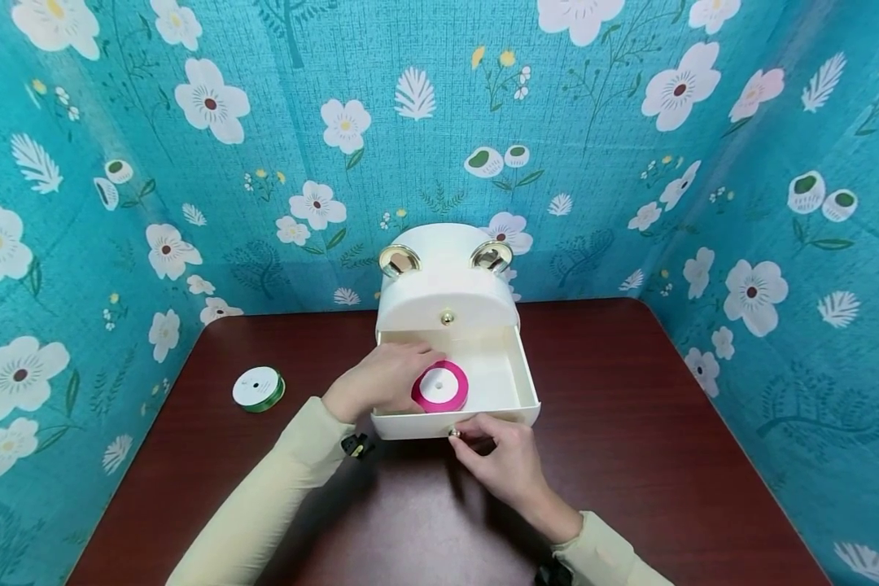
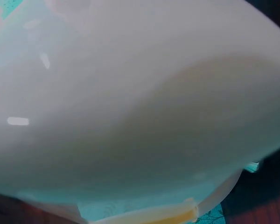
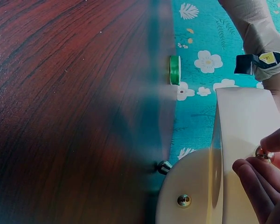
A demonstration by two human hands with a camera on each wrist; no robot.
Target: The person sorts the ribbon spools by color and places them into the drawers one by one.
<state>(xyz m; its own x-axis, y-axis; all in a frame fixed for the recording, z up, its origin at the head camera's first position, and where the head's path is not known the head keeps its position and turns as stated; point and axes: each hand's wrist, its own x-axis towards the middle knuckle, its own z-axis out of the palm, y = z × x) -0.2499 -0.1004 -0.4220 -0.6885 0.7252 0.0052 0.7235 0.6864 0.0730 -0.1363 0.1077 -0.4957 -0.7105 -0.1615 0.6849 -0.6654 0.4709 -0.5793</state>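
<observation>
A white box [image 1: 439,295] with a rounded top has its drawer [image 1: 500,374] pulled out toward me. Inside the drawer, at its left, lies a spool of bright pink ribbon [image 1: 461,391] with a white face. My left hand [image 1: 384,378] reaches over the drawer's left side and grips the spool by its left edge; some fingers are hidden. At the drawer front, my right hand [image 1: 505,460] pinches the small gold knob [image 3: 262,153] between thumb and fingers. The left wrist view is mostly filled by a blurred white surface.
A spool of green ribbon [image 1: 259,389] lies on the dark red wooden table [image 1: 615,423], left of the box. Two shiny gold round pieces [image 1: 491,257] stick up on the box top, and another gold knob [image 1: 448,317] sits above the drawer. Floral teal cloth [image 1: 439,179] hangs behind.
</observation>
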